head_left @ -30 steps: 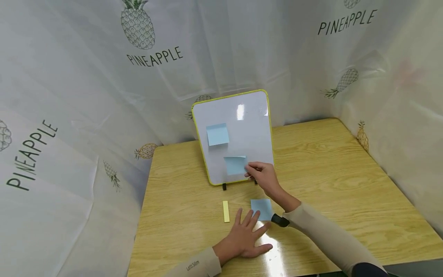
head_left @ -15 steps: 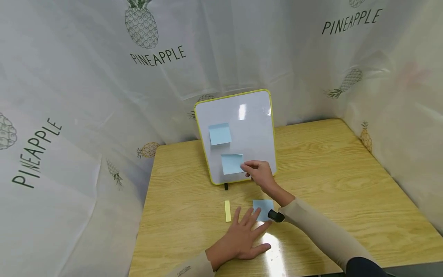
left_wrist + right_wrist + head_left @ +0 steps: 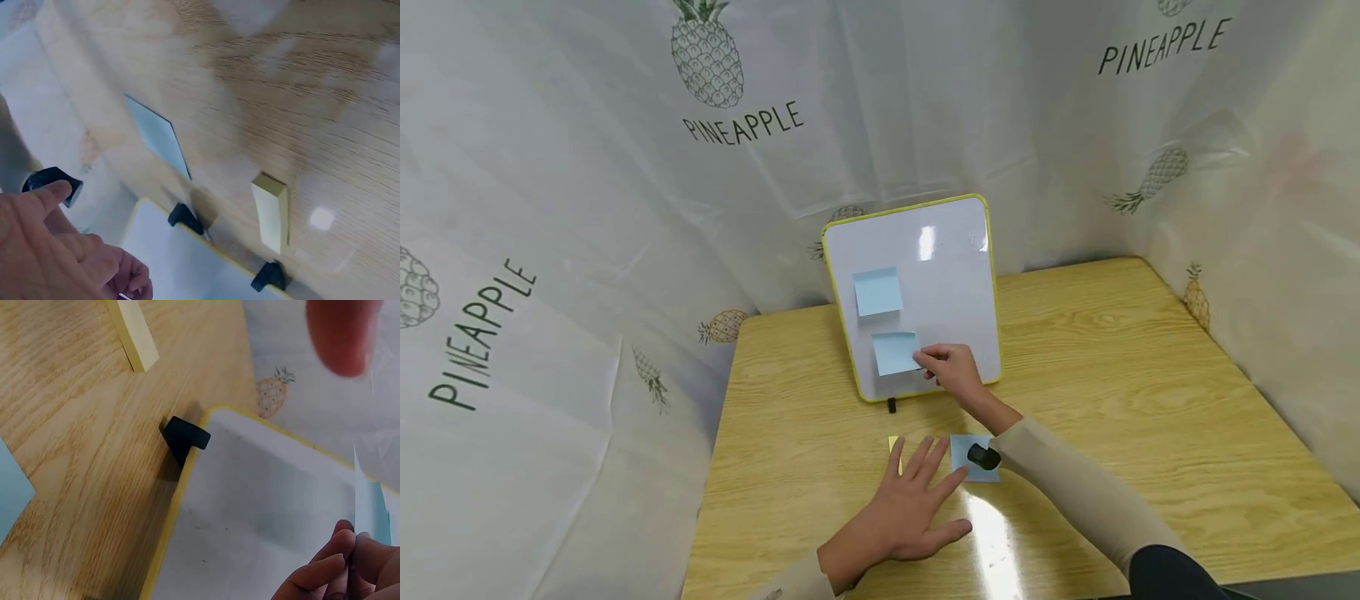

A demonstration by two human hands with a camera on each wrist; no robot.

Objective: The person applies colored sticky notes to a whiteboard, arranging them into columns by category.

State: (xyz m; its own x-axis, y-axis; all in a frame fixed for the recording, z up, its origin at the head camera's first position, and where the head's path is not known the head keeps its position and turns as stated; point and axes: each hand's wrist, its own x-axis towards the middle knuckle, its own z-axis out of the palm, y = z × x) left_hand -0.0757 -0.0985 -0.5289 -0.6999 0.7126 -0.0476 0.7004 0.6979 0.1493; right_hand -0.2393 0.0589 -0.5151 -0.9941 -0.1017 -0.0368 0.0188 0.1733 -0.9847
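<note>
My right hand (image 3: 951,368) pinches a light blue sticky note (image 3: 895,354) by its right edge, before the lower left part of a whiteboard (image 3: 943,283). In the right wrist view, that note (image 3: 369,509) stands edge-on between thumb and fingers. Higher on the board, a second blue sticky note (image 3: 877,292) is stuck, its bottom edge lifted off. My left hand (image 3: 904,512) is spread over the table, fingers straight, holding nothing. Its fingers partly cover a narrow yellow sticky-note pad (image 3: 892,444) in the head view; beside them lies a blue sticky-note pad (image 3: 961,448).
The yellow-framed whiteboard stands tilted on black feet (image 3: 185,217) near the back of the wooden table (image 3: 1112,400). Behind and beside the table hangs a white pineapple-print curtain (image 3: 925,100). A black wrist device (image 3: 983,456) sits at the right cuff.
My right hand has carried the pinched note leftward and slightly up across the whiteboard, under the upper note. The left hand has shifted left, its fingers now over the yellow pad.
</note>
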